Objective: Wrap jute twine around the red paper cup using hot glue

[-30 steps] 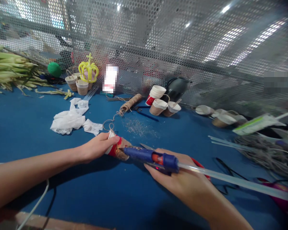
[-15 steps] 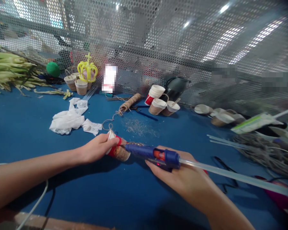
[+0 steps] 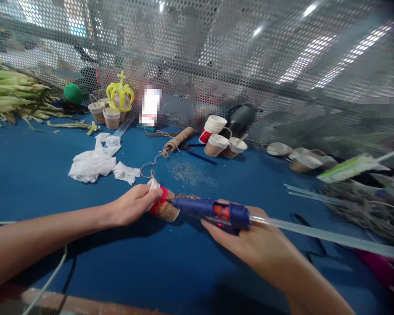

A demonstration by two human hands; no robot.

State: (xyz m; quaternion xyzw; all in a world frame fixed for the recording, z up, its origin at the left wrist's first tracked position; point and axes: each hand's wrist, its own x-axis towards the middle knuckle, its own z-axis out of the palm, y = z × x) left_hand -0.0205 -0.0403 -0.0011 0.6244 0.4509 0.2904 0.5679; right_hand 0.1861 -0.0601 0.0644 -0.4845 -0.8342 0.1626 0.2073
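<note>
My left hand (image 3: 134,202) grips a red and white paper cup (image 3: 164,194) lying on its side, partly wound with brown twine (image 3: 168,211). In my right hand (image 3: 249,238) is a blue hot glue gun (image 3: 210,210), its red light lit and a long clear glue stick (image 3: 308,235) sticking out of its back. The gun's nozzle is at the cup, by the edge of the wound twine; whether it touches cannot be made out. A strand of twine runs from the cup's rim to a twine roll (image 3: 179,140) farther back.
Crumpled white tissue (image 3: 93,164) lies left on the blue table (image 3: 144,267). Twine-wrapped cups (image 3: 216,145) and a stack of paper cups (image 3: 214,124) stand behind, near blue-handled pliers (image 3: 202,156). At right are spare glue sticks (image 3: 310,196) and tangled grey cord (image 3: 354,205). A perforated metal screen (image 3: 184,65) borders the back.
Both hands keep nearly the same pose, with the glue gun's nozzle staying at the cup. The whole view has shifted slightly.
</note>
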